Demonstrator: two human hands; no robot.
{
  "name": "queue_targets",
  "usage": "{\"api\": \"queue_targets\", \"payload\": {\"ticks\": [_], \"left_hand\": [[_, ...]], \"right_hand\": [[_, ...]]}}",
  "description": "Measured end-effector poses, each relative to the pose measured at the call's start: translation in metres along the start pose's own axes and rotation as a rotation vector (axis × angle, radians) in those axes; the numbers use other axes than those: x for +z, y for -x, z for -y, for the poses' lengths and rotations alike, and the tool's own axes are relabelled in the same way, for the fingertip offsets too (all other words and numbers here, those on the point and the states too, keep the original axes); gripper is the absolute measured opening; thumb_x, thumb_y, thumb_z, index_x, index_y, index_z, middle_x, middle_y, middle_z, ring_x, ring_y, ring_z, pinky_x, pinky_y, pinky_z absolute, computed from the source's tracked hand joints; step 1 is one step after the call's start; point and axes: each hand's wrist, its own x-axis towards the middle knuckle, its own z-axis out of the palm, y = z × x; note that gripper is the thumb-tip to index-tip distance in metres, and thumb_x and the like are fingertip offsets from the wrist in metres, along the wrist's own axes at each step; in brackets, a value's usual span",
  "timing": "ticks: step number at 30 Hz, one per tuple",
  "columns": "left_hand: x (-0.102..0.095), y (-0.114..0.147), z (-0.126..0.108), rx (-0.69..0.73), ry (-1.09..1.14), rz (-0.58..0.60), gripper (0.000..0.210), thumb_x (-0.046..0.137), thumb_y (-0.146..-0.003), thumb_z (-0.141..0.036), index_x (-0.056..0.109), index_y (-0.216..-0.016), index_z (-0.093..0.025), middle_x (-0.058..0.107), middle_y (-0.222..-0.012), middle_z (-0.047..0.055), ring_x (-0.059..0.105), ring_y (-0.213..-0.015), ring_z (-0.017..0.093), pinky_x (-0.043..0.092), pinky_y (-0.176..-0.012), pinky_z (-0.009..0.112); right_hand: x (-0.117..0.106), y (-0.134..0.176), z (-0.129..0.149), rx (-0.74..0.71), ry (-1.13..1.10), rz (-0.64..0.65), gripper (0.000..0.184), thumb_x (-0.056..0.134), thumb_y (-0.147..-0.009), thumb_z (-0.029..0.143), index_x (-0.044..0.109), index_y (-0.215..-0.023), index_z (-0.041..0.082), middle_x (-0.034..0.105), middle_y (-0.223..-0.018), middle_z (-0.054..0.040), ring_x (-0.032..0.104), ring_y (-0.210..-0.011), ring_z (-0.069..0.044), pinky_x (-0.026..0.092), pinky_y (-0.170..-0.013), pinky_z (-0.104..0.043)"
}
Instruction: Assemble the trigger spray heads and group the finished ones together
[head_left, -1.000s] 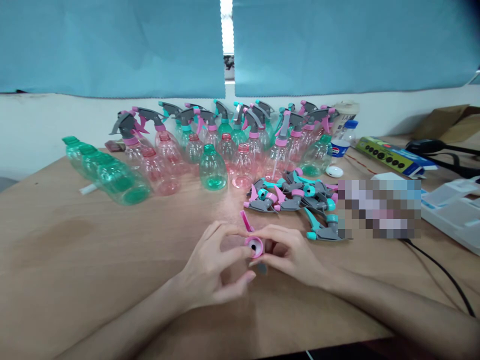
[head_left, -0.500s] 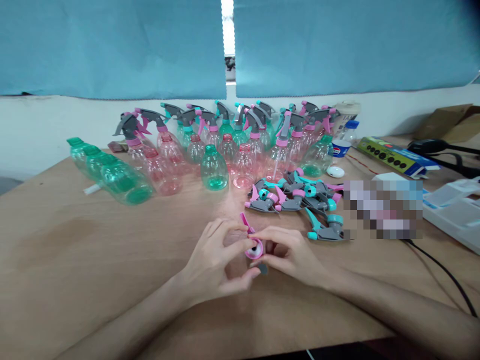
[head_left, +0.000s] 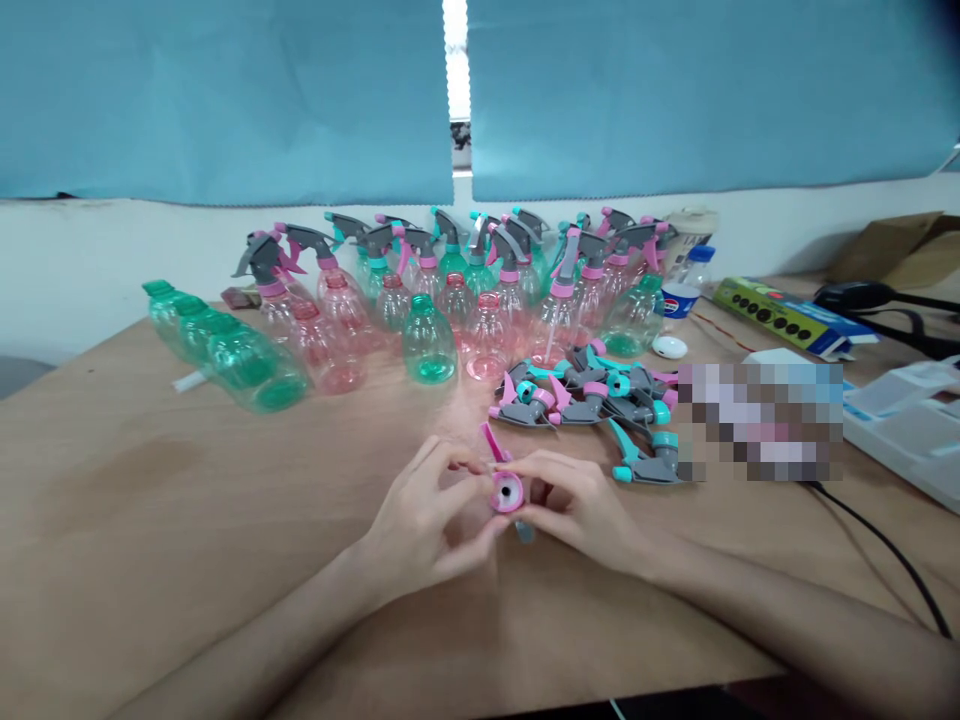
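Between my two hands, above the front of the wooden table (head_left: pixel 225 520), is a spray bottle trigger head (head_left: pixel 508 493) with a pink collar. The collar's round opening faces me, white inside with a dark hole, and the pink trigger points up and away. My left hand (head_left: pixel 431 510) pinches the collar from the left with thumb and fingers. From the right, my right hand (head_left: pixel 581 505) grips the collar the same way. A bit of the grey body shows below; my fingers hide the rest. Just beyond lies a pile of loose trigger heads (head_left: pixel 589 400), grey with pink or teal parts.
Several pink and green bottles stand behind, many fitted with trigger heads, around a green bottle (head_left: pixel 430 345). Green bottles (head_left: pixel 255 365) lean at the left. To the right are a Pepsi bottle (head_left: pixel 681 300), a green box (head_left: pixel 776 315), a white tray (head_left: pixel 911 420) and a black cable (head_left: pixel 892 545).
My left thumb and fingers have shifted on the collar, and its opening now shows more fully. My right hand stays almost in place. The view has shifted slightly.
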Motion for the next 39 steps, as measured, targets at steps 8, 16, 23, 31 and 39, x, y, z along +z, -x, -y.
{"api": "queue_targets", "payload": {"ticks": [8,16,23,31,39], "left_hand": [[0.003,0.0,-0.004,-0.044,-0.013,-0.006,0.017,0.058,-0.081,-0.021,0.065,-0.096,-0.023,0.055,-0.106,0.008,0.051,-0.097,0.022,0.049,-0.08,0.037],[0.007,0.0,-0.006,-0.031,-0.032,-0.008,0.008,0.06,-0.08,-0.02,0.061,-0.088,-0.018,0.056,-0.089,0.006,0.053,-0.082,0.019,0.05,-0.071,0.032],[0.004,-0.003,-0.019,-0.336,-0.005,0.151,0.034,0.069,-0.073,-0.032,0.052,-0.1,-0.021,0.062,-0.096,0.003,0.063,-0.083,0.021,0.053,-0.066,0.033],[0.003,0.001,-0.025,-0.383,-0.025,0.157,0.037,0.059,-0.086,-0.031,0.051,-0.121,-0.025,0.067,-0.104,0.002,0.066,-0.083,0.017,0.054,-0.068,0.028],[-0.043,0.017,0.002,-0.299,-0.467,0.026,0.022,0.05,-0.091,-0.03,0.06,-0.109,-0.021,0.066,-0.1,0.005,0.061,-0.093,0.022,0.051,-0.07,0.03]], "right_hand": [[-0.002,0.001,-0.001,-0.099,0.098,0.06,0.025,0.057,-0.089,0.034,0.063,-0.106,0.017,0.066,-0.083,-0.0044,0.058,-0.066,-0.013,0.05,-0.06,-0.025],[-0.003,-0.001,-0.001,-0.063,0.088,0.049,0.026,0.061,-0.086,0.032,0.063,-0.108,0.019,0.067,-0.084,-0.003,0.058,-0.066,-0.013,0.049,-0.057,-0.023],[-0.001,0.001,-0.001,-0.059,0.01,0.068,0.022,0.066,-0.081,0.034,0.061,-0.096,0.018,0.064,-0.081,-0.0024,0.057,-0.063,-0.012,0.05,-0.056,-0.023],[0.01,0.003,-0.007,0.102,-0.252,-0.007,0.042,0.07,-0.076,0.032,0.045,-0.108,0.022,0.063,-0.087,-0.0021,0.063,-0.065,-0.013,0.055,-0.055,-0.026],[0.002,-0.004,-0.017,0.031,-0.02,-0.187,0.027,0.062,-0.084,0.034,0.048,-0.104,0.023,0.064,-0.088,-0.0037,0.064,-0.07,-0.015,0.057,-0.064,-0.031]]}}
